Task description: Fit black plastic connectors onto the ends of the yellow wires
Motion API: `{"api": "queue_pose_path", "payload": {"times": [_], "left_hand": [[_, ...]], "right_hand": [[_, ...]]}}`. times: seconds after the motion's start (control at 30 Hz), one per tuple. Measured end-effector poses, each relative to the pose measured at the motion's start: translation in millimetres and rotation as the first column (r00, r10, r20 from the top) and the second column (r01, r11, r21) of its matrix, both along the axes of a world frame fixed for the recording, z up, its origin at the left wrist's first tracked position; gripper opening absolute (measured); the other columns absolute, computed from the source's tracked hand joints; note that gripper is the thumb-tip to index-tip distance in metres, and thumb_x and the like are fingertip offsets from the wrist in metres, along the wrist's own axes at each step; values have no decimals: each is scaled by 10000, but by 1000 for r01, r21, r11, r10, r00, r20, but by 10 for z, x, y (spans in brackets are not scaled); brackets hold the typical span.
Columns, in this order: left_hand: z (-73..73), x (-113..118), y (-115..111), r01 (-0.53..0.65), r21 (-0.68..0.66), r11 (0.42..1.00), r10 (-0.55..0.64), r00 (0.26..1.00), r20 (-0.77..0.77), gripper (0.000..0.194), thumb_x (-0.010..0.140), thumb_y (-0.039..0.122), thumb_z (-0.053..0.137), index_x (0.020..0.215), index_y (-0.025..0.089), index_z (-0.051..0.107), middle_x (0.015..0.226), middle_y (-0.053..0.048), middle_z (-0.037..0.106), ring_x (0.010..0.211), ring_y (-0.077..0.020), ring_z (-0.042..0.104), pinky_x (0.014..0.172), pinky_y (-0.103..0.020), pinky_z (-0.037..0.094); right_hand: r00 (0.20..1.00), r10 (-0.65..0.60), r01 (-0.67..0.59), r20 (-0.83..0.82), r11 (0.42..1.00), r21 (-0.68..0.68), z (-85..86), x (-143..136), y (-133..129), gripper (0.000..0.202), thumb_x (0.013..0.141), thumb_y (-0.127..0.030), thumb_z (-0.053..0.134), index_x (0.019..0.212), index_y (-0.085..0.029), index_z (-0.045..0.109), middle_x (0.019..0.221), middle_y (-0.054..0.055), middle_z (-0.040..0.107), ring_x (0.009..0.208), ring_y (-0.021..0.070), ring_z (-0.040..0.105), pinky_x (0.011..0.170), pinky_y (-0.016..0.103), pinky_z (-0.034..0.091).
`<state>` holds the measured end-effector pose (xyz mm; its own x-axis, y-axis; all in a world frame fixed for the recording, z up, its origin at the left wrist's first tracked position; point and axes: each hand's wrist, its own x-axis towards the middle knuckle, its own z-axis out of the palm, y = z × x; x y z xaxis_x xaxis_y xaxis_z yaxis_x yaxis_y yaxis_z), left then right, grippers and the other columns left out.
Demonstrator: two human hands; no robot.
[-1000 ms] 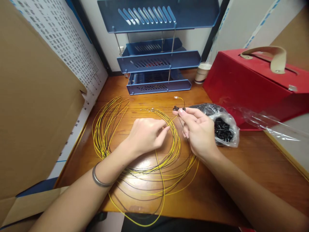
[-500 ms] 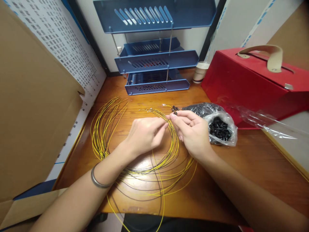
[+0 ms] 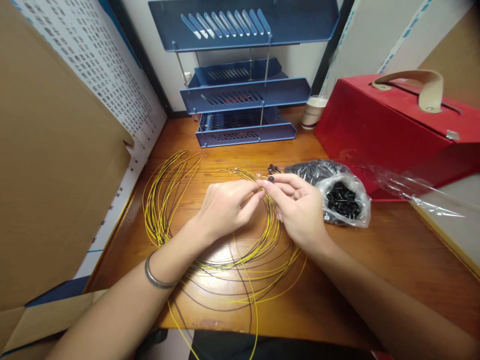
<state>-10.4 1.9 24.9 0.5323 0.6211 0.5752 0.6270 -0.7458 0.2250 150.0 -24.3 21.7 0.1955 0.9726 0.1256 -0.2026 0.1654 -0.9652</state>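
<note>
Both hands meet above a loose coil of thin yellow and black wires (image 3: 272, 235) on the wooden desk. My left hand (image 3: 228, 207) is closed in a pinch on a wire, most of which its fingers hide. My right hand (image 3: 302, 210) is closed too, with a small black plastic piece (image 3: 270, 178) at its thumb and index fingertips. A small clear tip (image 3: 258, 175) shows just beyond the touching fingertips. Several more small black pieces (image 3: 273, 169) lie behind the right fingers. Right of that hand, an open plastic bag (image 3: 362, 212) is filled with similar black pieces.
A blue tiered file tray (image 3: 243, 136) stands at the back, with a paper cup (image 3: 314, 112) beside it. The red box (image 3: 382, 135) with a beige handle takes up the right rear. Cardboard (image 3: 56, 175) walls the left side. Wires hang over the desk's front edge.
The fingertips have come together. The wire's clear tip, which stuck out behind the right fingers, now sits close to the left fingertips. The view has shifted slightly.
</note>
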Motion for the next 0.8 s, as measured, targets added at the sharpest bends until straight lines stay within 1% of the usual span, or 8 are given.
{"api": "queue_pose_path", "payload": {"times": [0.07,0.17,0.43,0.53,0.63,0.8], "left_hand": [[-6,-1,1,4,22,1000,-4,1000,14,229,987,263,540,957,173,748,716,-16,743,526,-101,585,536,-233,364],[-4,-5,4,-2,10,1000,2,1000,-13,248,988,266,544,873,171,742,685,-7,729,486,-92,541,513,-237,335],[-8,-14,15,-2,8,1000,2,999,-39,332,968,287,570,671,168,658,582,6,664,447,-88,465,497,-251,277],[0,-24,18,-11,19,1000,12,999,-48,346,965,298,573,653,167,647,550,10,643,437,-88,451,492,-254,259],[14,-38,20,-14,16,1000,14,999,-46,364,972,310,564,650,166,653,538,14,635,426,-82,435,487,-250,252],[5,-45,32,3,23,1000,-3,1000,-22,350,980,317,558,690,171,691,553,17,641,434,-81,450,486,-242,271]], "right_hand": [[1000,11,-11,10,1000,7,-9,-9,-6,313,680,-344,887,860,-176,695,833,57,763,633,148,670,458,225,490],[1000,-22,21,18,999,24,-7,-10,-6,286,680,-328,889,847,-178,711,847,57,759,729,174,705,500,225,523],[996,-89,87,26,993,75,17,5,0,258,692,-310,885,841,-188,714,851,53,760,775,180,721,537,227,552],[991,-118,112,54,988,107,19,3,-9,219,725,-300,864,842,-189,716,840,51,762,773,185,733,574,248,580],[986,-141,125,87,978,170,21,-9,-26,166,751,-247,845,857,-198,726,852,44,774,780,178,748,616,246,602],[971,-193,152,141,953,262,11,-33,-43,145,762,-194,830,873,-194,736,843,31,783,733,166,755,597,233,618]]}}
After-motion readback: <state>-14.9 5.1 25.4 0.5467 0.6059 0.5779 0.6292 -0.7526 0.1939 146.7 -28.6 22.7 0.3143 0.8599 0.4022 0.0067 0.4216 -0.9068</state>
